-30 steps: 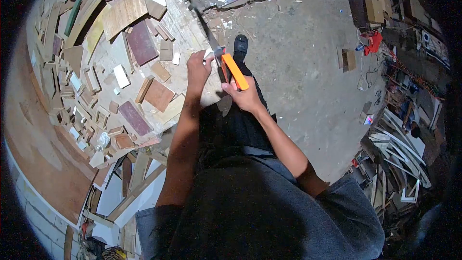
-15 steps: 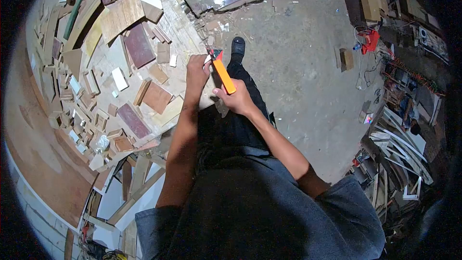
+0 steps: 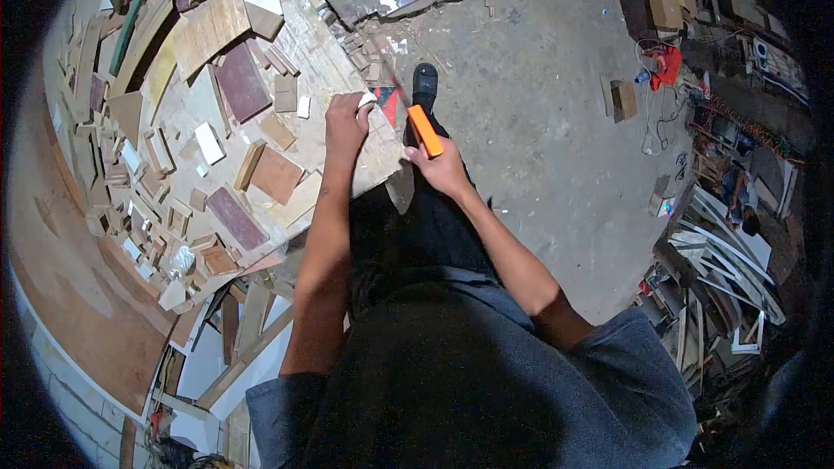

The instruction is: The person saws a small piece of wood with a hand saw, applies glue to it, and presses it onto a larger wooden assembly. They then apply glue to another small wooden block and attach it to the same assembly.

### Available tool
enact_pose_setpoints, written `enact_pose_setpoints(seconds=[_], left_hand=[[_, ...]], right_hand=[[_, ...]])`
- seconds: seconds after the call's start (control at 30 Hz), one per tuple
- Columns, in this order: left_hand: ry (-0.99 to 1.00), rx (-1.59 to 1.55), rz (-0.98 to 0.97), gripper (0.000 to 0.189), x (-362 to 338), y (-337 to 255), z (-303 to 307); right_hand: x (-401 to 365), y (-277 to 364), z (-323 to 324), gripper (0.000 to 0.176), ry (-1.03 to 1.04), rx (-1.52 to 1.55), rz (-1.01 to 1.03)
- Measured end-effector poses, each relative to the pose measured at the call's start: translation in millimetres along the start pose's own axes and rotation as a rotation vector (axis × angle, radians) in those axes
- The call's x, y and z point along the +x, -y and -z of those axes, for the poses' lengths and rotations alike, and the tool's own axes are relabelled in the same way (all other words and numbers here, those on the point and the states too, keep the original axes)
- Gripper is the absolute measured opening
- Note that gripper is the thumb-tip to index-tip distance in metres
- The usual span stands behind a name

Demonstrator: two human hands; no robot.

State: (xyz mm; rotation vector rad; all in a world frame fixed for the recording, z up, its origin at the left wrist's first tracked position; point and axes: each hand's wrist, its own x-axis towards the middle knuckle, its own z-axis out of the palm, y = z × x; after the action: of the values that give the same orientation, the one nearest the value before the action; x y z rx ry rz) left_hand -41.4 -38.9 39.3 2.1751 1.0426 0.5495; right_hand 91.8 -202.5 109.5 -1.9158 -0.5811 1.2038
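Observation:
My left hand (image 3: pixel 347 124) is closed on a small white piece (image 3: pixel 367 99) at the corner of the wooden worktable (image 3: pixel 375 156). The fingers press it down near the table edge. My right hand (image 3: pixel 445 167) is wrapped around the orange handle (image 3: pixel 425 131) of a saw. Its thin blade, smeared by motion, points away from me, up and to the left, just right of the white piece and apart from it. A red and dark patch (image 3: pixel 388 108) shows beyond the corner, beneath the blade.
Wood offcuts cover the table, among them a maroon block (image 3: pixel 242 82), a brown square (image 3: pixel 276 175) and a white block (image 3: pixel 209 143). My shoe (image 3: pixel 425 83) stands on the concrete floor (image 3: pixel 539 122). A red object with cables (image 3: pixel 666 68) and stacked white strips (image 3: pixel 714 252) lie at the right.
The saw in my right hand has moved right and slightly back, away from the white piece. My left hand stays at the table corner, and the whole view has shifted slightly.

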Motion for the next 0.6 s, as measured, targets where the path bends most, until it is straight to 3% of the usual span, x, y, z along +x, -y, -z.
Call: enact_pose_setpoints(seconds=[0.27,0.6], left_hand=[[0.004,-0.049,0.082,0.019,5,-5,2],[-0.014,-0.04,0.048,0.018,2,-7,-1]], right_hand=[[-16,24,5,0.035,-0.022,0.134,-0.006],[-7,39,-21,0.037,0.2,0.195,0.086]])
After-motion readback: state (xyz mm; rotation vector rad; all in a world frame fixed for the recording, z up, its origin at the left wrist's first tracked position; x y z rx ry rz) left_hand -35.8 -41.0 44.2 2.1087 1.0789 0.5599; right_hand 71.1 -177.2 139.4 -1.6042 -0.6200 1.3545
